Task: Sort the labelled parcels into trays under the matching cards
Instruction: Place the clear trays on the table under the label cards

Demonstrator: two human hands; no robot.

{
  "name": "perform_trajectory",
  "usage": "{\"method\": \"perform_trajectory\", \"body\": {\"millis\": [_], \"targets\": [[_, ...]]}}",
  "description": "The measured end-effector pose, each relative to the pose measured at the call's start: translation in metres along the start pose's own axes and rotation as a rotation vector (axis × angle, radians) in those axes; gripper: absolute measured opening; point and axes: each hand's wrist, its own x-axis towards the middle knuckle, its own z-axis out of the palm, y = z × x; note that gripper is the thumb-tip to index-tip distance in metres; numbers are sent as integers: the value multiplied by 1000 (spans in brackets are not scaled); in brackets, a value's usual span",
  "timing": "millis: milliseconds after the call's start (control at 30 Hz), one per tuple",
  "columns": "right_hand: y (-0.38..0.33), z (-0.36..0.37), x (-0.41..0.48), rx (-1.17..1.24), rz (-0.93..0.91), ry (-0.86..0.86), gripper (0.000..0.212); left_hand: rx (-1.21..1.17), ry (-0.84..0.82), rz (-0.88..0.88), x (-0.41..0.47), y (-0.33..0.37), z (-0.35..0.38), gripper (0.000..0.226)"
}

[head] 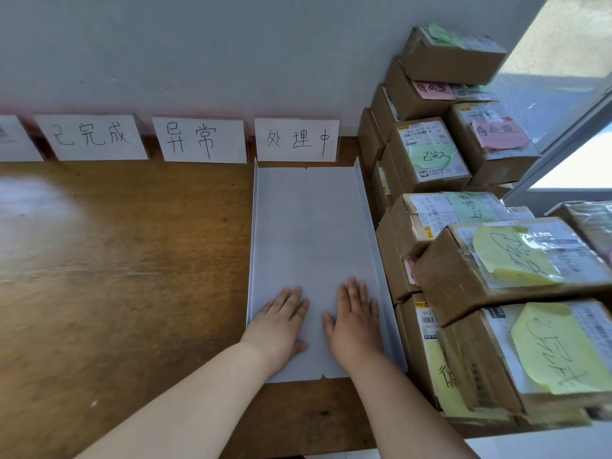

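My desk (132, 276) carries the parcels (463, 279) stacked at right, with the white tray (311, 226) beside them under the 处理中 card (297, 139). My left grip (281, 321) and right grip (356, 321) press it, fingers flat, holding nothing. Tray-setting, I judge; next, another tray.

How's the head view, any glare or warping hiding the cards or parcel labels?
Head view: glare whitens the table at left; the window is overexposed; wide-angle distortion tilts the parcels; the cards read sharply; topmost parcel's label is blurred.

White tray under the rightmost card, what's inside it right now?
Only the left hand and right hand, flat on the white tray floor; nothing else shows. The patches under the palms are covered.
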Motion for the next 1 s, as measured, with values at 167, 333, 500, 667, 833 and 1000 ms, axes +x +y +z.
{"method": "perform_trajectory", "body": {"millis": [167,333,500,667,833,1000], "targets": [[-4,-1,-8,65,-48,8,66,-54,91,14,-4,2,0,70],[-16,0,-16,102,-83,15,62,-69,221,32,-12,7,-2,60],[-32,-6,-23,132,-103,62,60,-45,325,14,-24,3,-11,55],[-62,-14,-33,145,-178,165,61,-73,388,-35,-40,-17,-20,57],[-112,-25,-39,112,-224,149,61,-117,471,-98,-70,-57,-29,57],[-194,-18,-49,105,-257,161,59,-144,534,-161,-112,-129,-28,60]]}}
